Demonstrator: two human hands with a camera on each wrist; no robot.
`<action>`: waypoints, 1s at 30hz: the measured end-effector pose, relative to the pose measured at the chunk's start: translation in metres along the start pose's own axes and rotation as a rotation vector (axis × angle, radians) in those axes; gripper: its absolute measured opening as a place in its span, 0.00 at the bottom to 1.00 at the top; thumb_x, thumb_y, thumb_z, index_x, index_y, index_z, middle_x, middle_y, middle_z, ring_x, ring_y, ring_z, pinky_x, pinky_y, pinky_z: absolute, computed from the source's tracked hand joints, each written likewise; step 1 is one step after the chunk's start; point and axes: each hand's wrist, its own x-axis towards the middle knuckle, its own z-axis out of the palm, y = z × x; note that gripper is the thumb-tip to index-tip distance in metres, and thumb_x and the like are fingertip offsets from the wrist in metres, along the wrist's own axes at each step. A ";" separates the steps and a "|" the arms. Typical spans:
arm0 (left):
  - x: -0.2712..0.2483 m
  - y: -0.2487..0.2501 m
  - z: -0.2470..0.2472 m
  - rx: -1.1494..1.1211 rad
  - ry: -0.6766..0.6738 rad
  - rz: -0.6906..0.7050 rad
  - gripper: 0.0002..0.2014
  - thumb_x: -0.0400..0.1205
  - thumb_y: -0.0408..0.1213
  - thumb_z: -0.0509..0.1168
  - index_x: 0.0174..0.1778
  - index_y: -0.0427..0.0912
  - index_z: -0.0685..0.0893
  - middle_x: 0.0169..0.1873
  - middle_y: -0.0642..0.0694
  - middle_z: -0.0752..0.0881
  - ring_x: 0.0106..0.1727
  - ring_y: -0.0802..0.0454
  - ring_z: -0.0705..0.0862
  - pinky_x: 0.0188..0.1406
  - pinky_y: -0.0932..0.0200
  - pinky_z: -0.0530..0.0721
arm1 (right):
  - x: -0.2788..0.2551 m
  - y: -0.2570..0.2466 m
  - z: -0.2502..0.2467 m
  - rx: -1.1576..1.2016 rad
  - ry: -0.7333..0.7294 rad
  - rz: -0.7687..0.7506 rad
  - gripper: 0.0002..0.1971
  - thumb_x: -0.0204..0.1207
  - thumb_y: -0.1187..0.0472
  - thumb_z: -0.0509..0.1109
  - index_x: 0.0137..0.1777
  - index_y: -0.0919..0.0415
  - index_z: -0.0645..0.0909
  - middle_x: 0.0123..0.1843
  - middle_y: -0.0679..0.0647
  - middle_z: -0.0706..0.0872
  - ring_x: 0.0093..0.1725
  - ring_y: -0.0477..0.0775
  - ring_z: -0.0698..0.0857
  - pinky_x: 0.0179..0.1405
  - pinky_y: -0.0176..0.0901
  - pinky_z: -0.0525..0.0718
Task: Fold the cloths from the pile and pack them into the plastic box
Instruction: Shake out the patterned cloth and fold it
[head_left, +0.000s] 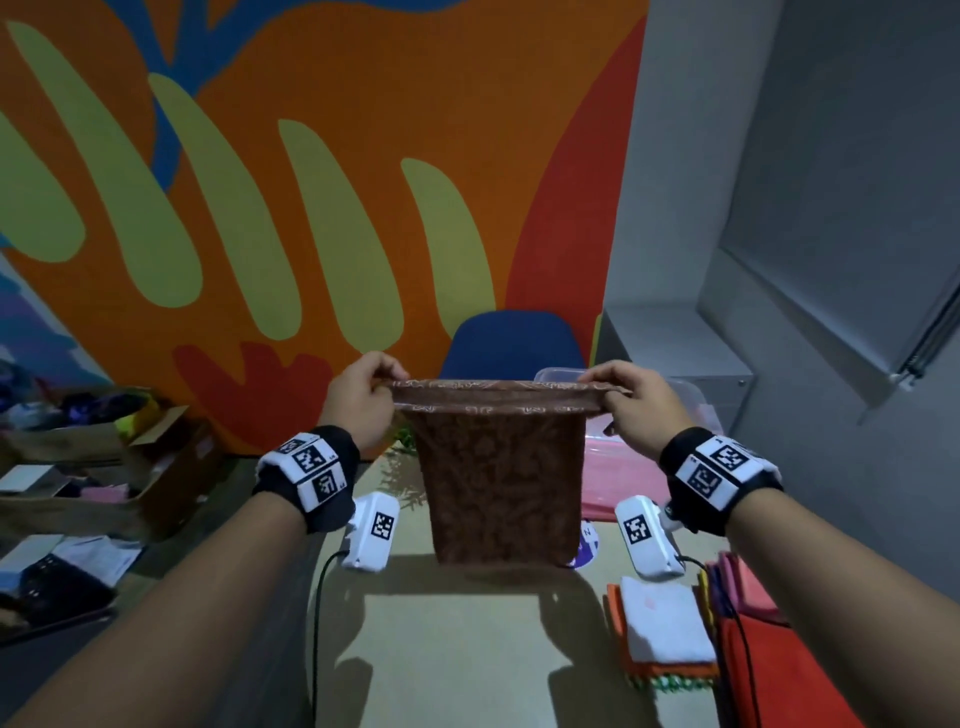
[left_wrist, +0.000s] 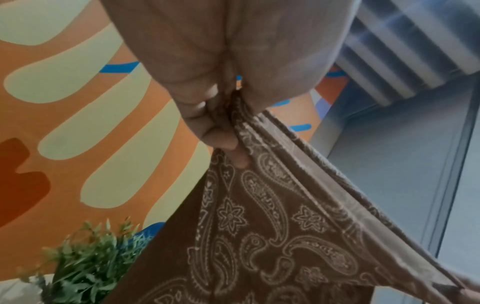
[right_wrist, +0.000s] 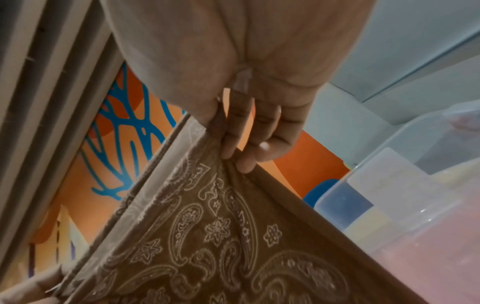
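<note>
A brown paisley cloth (head_left: 501, 483) hangs doubled above the table, stretched taut between both hands. My left hand (head_left: 363, 397) pinches its upper left corner, my right hand (head_left: 631, 402) the upper right one. The left wrist view shows my left fingers (left_wrist: 221, 142) curled round the gathered corner of the brown cloth (left_wrist: 272, 236). The right wrist view shows my right fingers (right_wrist: 249, 144) pinching the other corner of the brown cloth (right_wrist: 221, 236). The clear plastic box (head_left: 691, 397) with pink cloth inside stands behind my right hand; the plastic box (right_wrist: 405, 201) fills the right wrist view's right side.
A pile of folded cloths, white (head_left: 665, 623) on orange, with red ones (head_left: 763, 654) beside it, lies at the table's right front. A green plant (head_left: 402, 441) stands behind the hanging cloth. A blue chair (head_left: 511, 343) faces the table. Cardboard boxes (head_left: 104, 467) sit on the left.
</note>
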 end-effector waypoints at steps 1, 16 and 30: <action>-0.004 -0.001 -0.002 -0.029 -0.010 0.011 0.17 0.81 0.18 0.55 0.39 0.45 0.81 0.48 0.50 0.87 0.47 0.45 0.84 0.46 0.51 0.83 | -0.004 0.002 0.000 0.021 -0.006 -0.014 0.16 0.82 0.73 0.60 0.49 0.54 0.86 0.49 0.56 0.90 0.43 0.58 0.88 0.32 0.46 0.85; -0.215 -0.192 0.046 0.150 -0.607 -0.296 0.23 0.79 0.23 0.67 0.41 0.64 0.86 0.34 0.55 0.91 0.37 0.61 0.88 0.45 0.61 0.86 | -0.154 0.186 0.045 -0.476 -0.712 0.126 0.14 0.73 0.64 0.74 0.42 0.40 0.84 0.45 0.35 0.88 0.43 0.31 0.83 0.46 0.23 0.78; -0.214 -0.229 0.077 -0.022 -0.426 -0.472 0.09 0.85 0.38 0.66 0.40 0.53 0.84 0.35 0.49 0.90 0.38 0.56 0.87 0.42 0.57 0.83 | -0.167 0.230 0.087 -0.248 -0.499 0.334 0.09 0.85 0.58 0.66 0.42 0.56 0.82 0.41 0.51 0.88 0.46 0.50 0.86 0.51 0.45 0.83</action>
